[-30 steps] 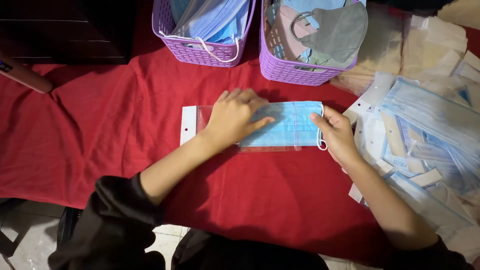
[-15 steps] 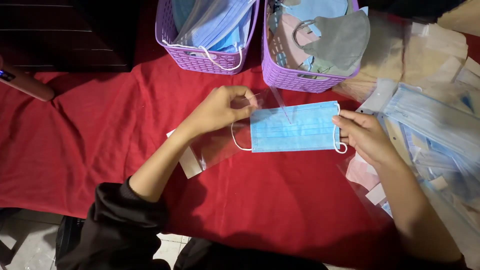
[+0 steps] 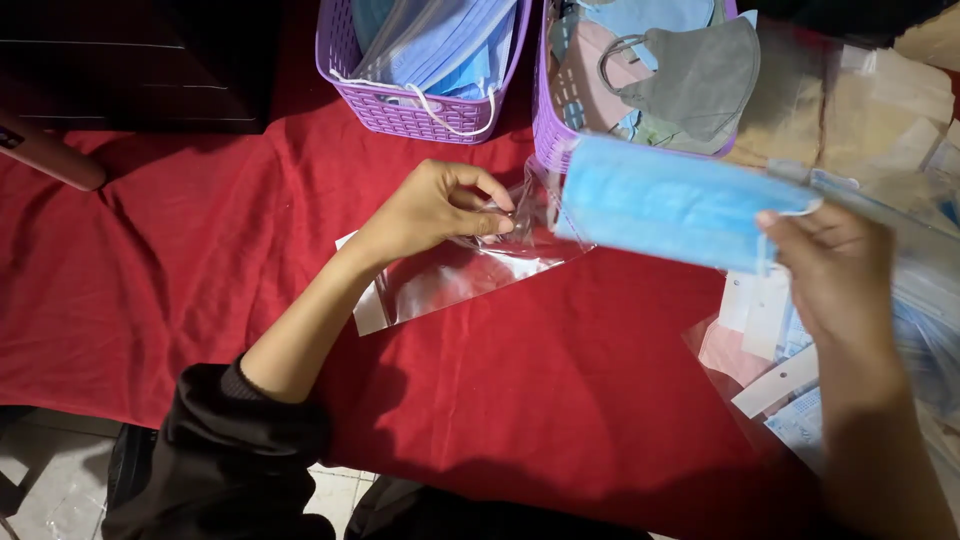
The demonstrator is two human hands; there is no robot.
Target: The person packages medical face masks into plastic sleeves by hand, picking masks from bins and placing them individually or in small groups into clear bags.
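Note:
My left hand (image 3: 440,208) pinches the open mouth of a clear plastic sleeve (image 3: 455,270), lifting that end off the red cloth (image 3: 200,270). A light blue face mask (image 3: 670,200) is gripped by its right end in my right hand (image 3: 835,270). The mask hangs lifted and blurred, its left end close to the sleeve's mouth. Whether that end is inside the sleeve is unclear.
Two purple baskets stand at the back: the left basket (image 3: 400,110) holds packed blue masks, the right basket (image 3: 548,130) holds grey and pale masks. A heap of bagged masks and white cards (image 3: 780,350) lies at the right. A pink object (image 3: 45,150) sits far left.
The mask lay flat in its sleeve, then came out. Now my right hand holds it alone, swung up to the right, while my left hand lifts the sleeve's mouth.

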